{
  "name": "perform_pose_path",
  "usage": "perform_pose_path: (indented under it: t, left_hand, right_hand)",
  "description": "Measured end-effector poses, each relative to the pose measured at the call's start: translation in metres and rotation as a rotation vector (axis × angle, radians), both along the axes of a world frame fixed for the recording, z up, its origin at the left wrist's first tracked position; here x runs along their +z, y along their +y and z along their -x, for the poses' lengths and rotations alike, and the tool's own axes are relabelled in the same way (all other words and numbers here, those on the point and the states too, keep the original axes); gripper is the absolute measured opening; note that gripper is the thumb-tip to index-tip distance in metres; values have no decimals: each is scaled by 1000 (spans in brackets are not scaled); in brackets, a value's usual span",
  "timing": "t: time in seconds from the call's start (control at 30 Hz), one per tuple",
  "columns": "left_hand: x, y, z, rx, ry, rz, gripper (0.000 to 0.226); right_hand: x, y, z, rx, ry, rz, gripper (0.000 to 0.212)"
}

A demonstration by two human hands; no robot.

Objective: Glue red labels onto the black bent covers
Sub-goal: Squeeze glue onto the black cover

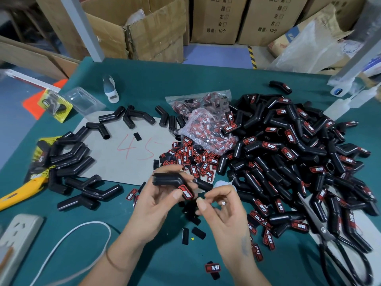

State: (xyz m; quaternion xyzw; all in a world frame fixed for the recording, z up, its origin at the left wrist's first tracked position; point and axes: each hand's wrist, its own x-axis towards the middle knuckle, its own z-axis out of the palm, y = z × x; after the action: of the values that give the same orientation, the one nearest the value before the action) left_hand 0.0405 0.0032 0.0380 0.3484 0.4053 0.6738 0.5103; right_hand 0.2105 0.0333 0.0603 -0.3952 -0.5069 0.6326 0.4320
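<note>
My left hand (158, 197) grips a black bent cover (169, 179) above the green table, thumb pressing a red label (186, 192) onto its lower end. My right hand (221, 205) hovers just to the right, fingers curled, thumb and forefinger close together; whether they pinch anything I cannot tell. Loose red labels (193, 159) lie in a heap just beyond my hands, beside a clear bag of labels (208, 129). Unlabelled covers (70, 157) lie at the left. A big pile of labelled covers (288, 153) fills the right.
A grey card (127, 153) marked 45 lies under the left covers. A glue bottle (110, 89) stands at the back. Scissors (334, 240) lie at the right, a yellow knife (18, 195) and power strip (16, 240) with white cable at the left. Cardboard boxes (156, 27) stand behind.
</note>
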Motion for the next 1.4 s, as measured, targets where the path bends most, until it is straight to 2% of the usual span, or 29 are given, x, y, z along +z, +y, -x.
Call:
perform_pose_path:
  t: [0.17,0.4,0.53,0.67,0.8,1.4]
  left_hand:
    - [6,2,-6,130,-182,-54,42]
    - [3,-1,-18,95,-226,-60,32]
    - [-1,-2,-21,73,-116,-18,33]
    - [-2,-5,-16,71,132,29,32]
    - [4,-4,-15,119,263,84,30]
    - [8,-4,-13,51,359,100,20]
  right_hand:
    - [3,-2,5,28,-86,-1,12]
    - [-3,0,9,66,38,67,21]
    - [-8,3,9,8,42,52,21]
    - [-10,5,7,-59,40,16,17]
    - [-11,7,7,-76,8,6,13]
    - [-9,10,4,-7,-44,4,9]
